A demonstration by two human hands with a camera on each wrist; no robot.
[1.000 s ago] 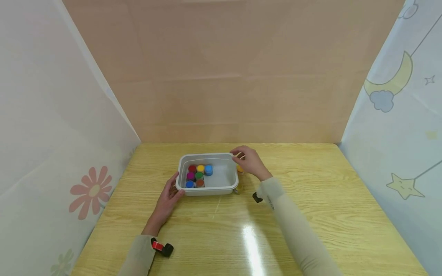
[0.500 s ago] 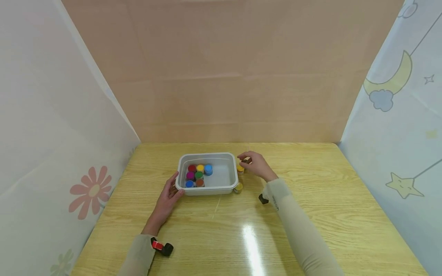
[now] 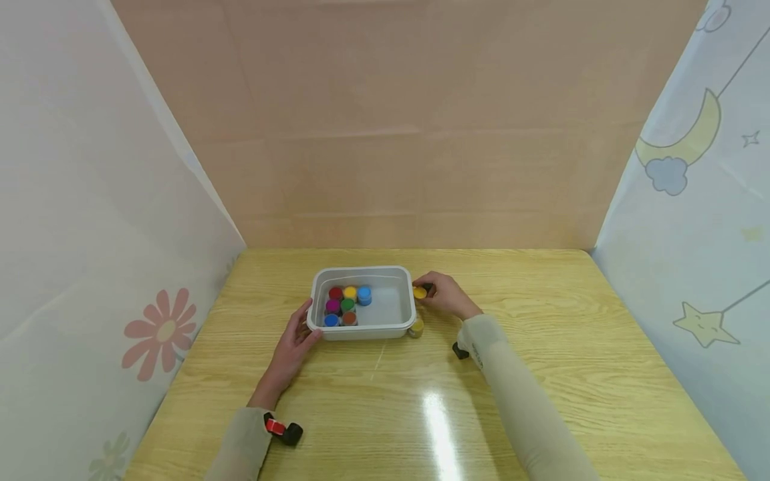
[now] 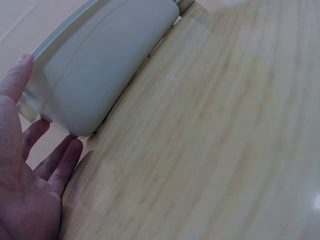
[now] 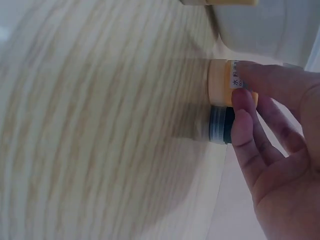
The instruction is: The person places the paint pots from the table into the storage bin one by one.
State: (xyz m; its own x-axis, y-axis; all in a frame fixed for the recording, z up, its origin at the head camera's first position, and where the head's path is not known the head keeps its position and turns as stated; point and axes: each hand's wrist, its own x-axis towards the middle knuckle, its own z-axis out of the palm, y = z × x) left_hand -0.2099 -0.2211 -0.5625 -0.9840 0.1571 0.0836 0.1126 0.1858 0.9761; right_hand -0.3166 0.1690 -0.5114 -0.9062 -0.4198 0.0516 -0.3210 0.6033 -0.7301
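Currently your right hand (image 3: pixel 446 295) pinches the orange-yellow jar (image 3: pixel 420 292) in its fingers, upright on the surface (image 3: pixel 541 334) just beside the tray (image 3: pixel 361 336); your left hand (image 3: pixel 289 349), fingers apart, touches the tray's left end.

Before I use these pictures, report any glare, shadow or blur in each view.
Head view: bright glare streak on the table; left wrist: table grain softly blurred, tub dim, bright spot at right edge; right wrist: shadow beside the orange jar.
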